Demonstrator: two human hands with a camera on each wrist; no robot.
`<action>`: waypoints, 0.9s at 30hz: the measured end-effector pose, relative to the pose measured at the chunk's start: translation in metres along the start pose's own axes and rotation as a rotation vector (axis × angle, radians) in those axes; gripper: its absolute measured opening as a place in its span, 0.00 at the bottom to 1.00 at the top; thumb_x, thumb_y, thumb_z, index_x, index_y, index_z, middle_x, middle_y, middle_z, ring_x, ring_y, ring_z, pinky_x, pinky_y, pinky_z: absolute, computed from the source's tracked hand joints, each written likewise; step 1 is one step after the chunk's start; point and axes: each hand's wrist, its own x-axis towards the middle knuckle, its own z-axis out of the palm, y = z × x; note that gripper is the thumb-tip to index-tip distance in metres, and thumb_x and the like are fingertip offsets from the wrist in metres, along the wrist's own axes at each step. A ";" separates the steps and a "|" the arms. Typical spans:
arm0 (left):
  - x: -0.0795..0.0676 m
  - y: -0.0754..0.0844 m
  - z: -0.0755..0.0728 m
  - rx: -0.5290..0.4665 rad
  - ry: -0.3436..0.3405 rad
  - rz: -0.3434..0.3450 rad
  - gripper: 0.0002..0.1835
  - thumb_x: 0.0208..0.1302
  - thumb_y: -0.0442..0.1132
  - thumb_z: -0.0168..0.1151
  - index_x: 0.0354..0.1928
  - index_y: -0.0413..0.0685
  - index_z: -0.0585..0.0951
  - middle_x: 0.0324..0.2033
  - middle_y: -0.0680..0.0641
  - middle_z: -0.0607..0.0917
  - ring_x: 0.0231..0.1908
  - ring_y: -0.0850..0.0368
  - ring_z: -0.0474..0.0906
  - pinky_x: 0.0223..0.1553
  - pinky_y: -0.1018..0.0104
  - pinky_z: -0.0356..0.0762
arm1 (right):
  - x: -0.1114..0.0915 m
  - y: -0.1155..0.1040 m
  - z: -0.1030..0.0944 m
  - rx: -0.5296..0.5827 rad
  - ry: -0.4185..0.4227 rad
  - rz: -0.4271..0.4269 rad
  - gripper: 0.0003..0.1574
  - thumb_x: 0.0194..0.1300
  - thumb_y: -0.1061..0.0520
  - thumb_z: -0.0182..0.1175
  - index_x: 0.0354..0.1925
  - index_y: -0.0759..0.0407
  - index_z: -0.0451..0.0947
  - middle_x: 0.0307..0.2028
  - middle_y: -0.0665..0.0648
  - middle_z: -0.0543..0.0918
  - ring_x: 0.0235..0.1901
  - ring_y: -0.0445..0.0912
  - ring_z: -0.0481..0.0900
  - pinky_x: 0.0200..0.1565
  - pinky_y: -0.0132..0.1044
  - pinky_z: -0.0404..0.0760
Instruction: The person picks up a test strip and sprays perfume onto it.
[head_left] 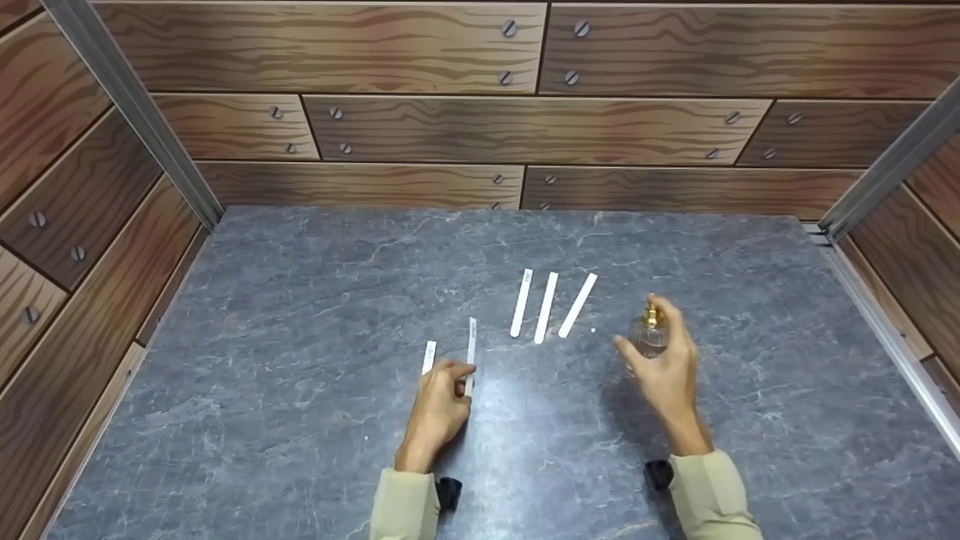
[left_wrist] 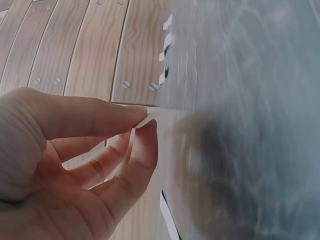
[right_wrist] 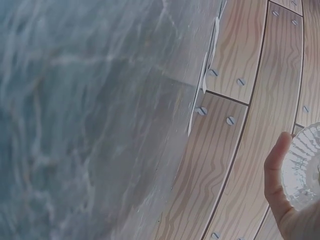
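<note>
My left hand (head_left: 437, 411) pinches a narrow white paper test strip (head_left: 472, 339) between thumb and fingers, its far end pointing away from me. In the left wrist view the pinched strip (left_wrist: 146, 119) shows between the fingertips. Just left of that hand lies another white strip (head_left: 429, 354), partly hidden by the fingers. My right hand (head_left: 673, 375) grips a small clear glass perfume bottle (head_left: 649, 337) with a gold spray top (head_left: 651, 313), the index finger on that top. Ribbed glass of the bottle (right_wrist: 301, 167) appears at the edge of the right wrist view.
Three more white strips (head_left: 546, 307) lie side by side on the grey marbled table (head_left: 315, 300), between and beyond the hands. A tiny white speck (head_left: 592, 330) sits near them. Wood-patterned panels (head_left: 420, 127) and metal posts (head_left: 142, 112) enclose the table.
</note>
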 end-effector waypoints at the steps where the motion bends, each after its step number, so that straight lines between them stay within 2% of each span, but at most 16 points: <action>1: 0.000 0.001 0.001 0.000 -0.002 0.004 0.23 0.45 0.13 0.60 0.47 0.27 0.85 0.38 0.43 0.83 0.30 0.59 0.74 0.32 0.68 0.73 | 0.000 -0.001 0.001 -0.001 0.000 0.004 0.43 0.47 0.77 0.74 0.62 0.67 0.72 0.49 0.71 0.82 0.40 0.47 0.80 0.37 0.21 0.78; 5: 0.001 0.007 0.006 -0.023 -0.033 0.000 0.26 0.44 0.13 0.59 0.50 0.27 0.83 0.43 0.43 0.84 0.32 0.59 0.75 0.35 0.68 0.74 | 0.002 -0.003 0.003 0.007 -0.005 0.014 0.43 0.48 0.77 0.73 0.62 0.67 0.72 0.52 0.72 0.80 0.45 0.60 0.81 0.41 0.22 0.77; 8: 0.001 0.010 0.009 -0.049 -0.063 0.005 0.30 0.42 0.13 0.57 0.53 0.26 0.82 0.46 0.43 0.83 0.34 0.57 0.77 0.36 0.68 0.76 | 0.002 -0.004 0.004 0.010 -0.007 0.015 0.42 0.48 0.76 0.73 0.62 0.67 0.71 0.51 0.73 0.80 0.45 0.63 0.81 0.41 0.21 0.76; 14: 0.003 0.017 0.014 -0.089 -0.099 0.022 0.32 0.41 0.12 0.57 0.56 0.26 0.80 0.50 0.42 0.82 0.36 0.55 0.79 0.37 0.67 0.79 | 0.002 -0.004 0.006 0.008 -0.010 0.010 0.43 0.48 0.76 0.74 0.62 0.67 0.71 0.48 0.72 0.81 0.41 0.58 0.81 0.38 0.22 0.78; 19: 0.004 0.024 0.019 -0.110 -0.092 0.023 0.33 0.43 0.12 0.57 0.58 0.26 0.79 0.52 0.41 0.81 0.37 0.54 0.79 0.37 0.67 0.80 | 0.002 -0.006 0.007 0.005 -0.017 -0.001 0.43 0.48 0.75 0.74 0.62 0.66 0.71 0.45 0.71 0.82 0.37 0.52 0.80 0.35 0.23 0.79; 27: 0.007 0.035 0.028 -0.124 -0.069 0.066 0.33 0.43 0.11 0.58 0.58 0.26 0.79 0.53 0.39 0.81 0.37 0.55 0.80 0.37 0.68 0.81 | 0.002 -0.005 0.010 -0.001 -0.018 -0.027 0.43 0.46 0.77 0.74 0.61 0.69 0.72 0.47 0.69 0.82 0.38 0.56 0.81 0.36 0.22 0.79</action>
